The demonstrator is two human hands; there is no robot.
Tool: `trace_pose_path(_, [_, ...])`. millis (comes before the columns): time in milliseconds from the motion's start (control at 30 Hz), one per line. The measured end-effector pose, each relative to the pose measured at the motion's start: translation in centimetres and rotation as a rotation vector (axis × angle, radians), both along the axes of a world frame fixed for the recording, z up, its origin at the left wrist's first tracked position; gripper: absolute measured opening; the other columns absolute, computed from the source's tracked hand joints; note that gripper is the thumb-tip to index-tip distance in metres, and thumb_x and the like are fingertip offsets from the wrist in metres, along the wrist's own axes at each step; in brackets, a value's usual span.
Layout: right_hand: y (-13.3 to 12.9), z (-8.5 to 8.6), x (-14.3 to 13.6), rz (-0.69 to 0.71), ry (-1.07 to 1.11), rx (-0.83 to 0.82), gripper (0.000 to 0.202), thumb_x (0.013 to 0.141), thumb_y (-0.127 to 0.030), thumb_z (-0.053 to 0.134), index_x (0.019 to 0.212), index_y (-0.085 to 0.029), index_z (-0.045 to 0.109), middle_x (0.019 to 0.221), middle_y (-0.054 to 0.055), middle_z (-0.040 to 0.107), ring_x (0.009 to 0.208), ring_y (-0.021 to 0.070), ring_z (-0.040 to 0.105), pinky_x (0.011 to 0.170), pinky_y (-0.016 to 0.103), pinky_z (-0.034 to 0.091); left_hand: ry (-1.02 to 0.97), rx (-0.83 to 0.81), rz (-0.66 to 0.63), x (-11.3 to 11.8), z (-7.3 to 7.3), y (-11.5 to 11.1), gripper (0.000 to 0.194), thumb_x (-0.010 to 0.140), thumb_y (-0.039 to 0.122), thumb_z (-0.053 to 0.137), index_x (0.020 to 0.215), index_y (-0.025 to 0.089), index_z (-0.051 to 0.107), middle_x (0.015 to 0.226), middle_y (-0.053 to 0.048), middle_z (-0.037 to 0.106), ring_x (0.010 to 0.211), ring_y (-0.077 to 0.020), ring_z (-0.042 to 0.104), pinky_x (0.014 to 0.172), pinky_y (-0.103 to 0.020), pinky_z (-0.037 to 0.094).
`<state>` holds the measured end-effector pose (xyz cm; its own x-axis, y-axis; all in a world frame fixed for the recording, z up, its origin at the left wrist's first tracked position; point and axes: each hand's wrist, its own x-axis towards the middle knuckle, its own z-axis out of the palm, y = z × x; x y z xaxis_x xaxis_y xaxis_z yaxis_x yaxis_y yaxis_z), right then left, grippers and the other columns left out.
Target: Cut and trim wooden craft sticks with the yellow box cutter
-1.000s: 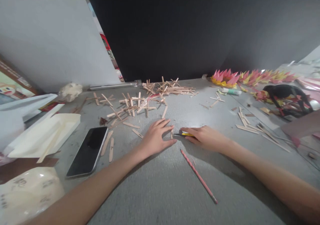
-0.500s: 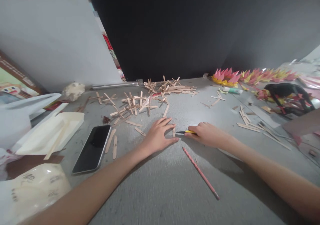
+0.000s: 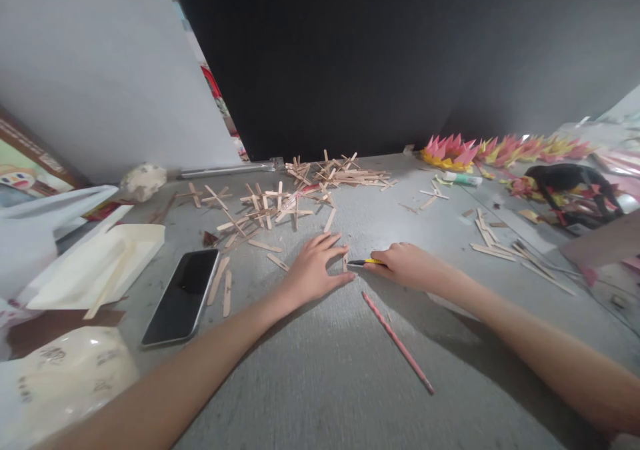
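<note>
My left hand (image 3: 311, 271) holds a short wooden craft stick (image 3: 345, 262) against the grey table, thumb at its near end and fingertips at its far end. In my right hand (image 3: 409, 267) is a yellow and black craft knife (image 3: 374, 261), its fingers wrapped round the handle. The blade points left and reaches the stick's right edge; whether it cuts in is too small to tell. A pink pencil (image 3: 399, 343) lies slantwise on the table, nearer to me than both hands.
A heap of craft sticks (image 3: 345, 175), some in crosses, lies beyond my hands. To the left are a phone (image 3: 181, 297) and a cream paper tray (image 3: 60, 283). Folded-paper flowers (image 3: 450, 153), a glue stick (image 3: 463, 179) and stick offcuts (image 3: 493, 251) lie right.
The view has shifted slightly. Both hands keep nearly the same pose, and the knife blade still sits at the craft stick's right side.
</note>
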<state>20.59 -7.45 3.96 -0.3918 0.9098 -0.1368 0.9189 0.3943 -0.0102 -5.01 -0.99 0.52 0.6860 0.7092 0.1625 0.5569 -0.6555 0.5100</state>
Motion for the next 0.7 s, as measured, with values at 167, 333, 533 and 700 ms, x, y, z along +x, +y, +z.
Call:
trace_pose_path(167, [-0.1, 0.0, -0.1, 0.000, -0.006, 0.009, 0.053, 0.113, -0.054, 0.036, 0.099, -0.019, 0.074, 0.078, 0.009, 0.075, 0.067, 0.0204, 0.068, 0.061, 0.029, 0.027, 0.020, 0.004, 0.012, 0.1, 0.2, -0.1, 0.067, 0.087, 0.069, 0.074, 0.140, 0.029, 0.070, 0.165, -0.008, 0.051, 0.157, -0.0344, 0.038, 0.127, -0.058, 0.034])
trace_pose_path(333, [-0.2, 0.0, -0.4, -0.022, -0.036, -0.005, 0.053, 0.113, -0.055, 0.037, 0.103, -0.019, 0.075, 0.081, 0.011, 0.076, 0.071, 0.0223, 0.071, 0.062, 0.028, 0.032, 0.003, 0.018, 0.004, 0.0, -0.1, 0.0, 0.067, 0.087, 0.070, 0.073, 0.140, 0.029, 0.070, 0.164, -0.008, 0.051, 0.157, -0.0344, 0.038, 0.127, -0.058, 0.034])
trace_pose_path(533, [0.3, 0.7, -0.5, 0.004, -0.081, -0.032, 0.052, 0.113, -0.052, 0.039, 0.103, -0.018, 0.076, 0.084, 0.012, 0.076, 0.076, 0.0242, 0.074, 0.064, 0.028, 0.039, -0.002, 0.010, 0.001, 0.1, 0.0, 0.0, 0.065, 0.086, 0.067, 0.076, 0.139, 0.028, 0.071, 0.164, -0.008, 0.052, 0.156, -0.0346, 0.039, 0.128, -0.058, 0.033])
trace_pose_path(700, [1.0, 1.4, -0.4, 0.045, -0.106, -0.065, 0.052, 0.112, -0.053, 0.041, 0.103, -0.018, 0.078, 0.082, 0.012, 0.075, 0.077, 0.0236, 0.075, 0.066, 0.028, 0.043, -0.010, 0.012, -0.003, 0.2, 0.2, -0.1, 0.063, 0.087, 0.066, 0.075, 0.138, 0.029, 0.072, 0.164, -0.009, 0.052, 0.156, -0.0349, 0.040, 0.127, -0.059, 0.033])
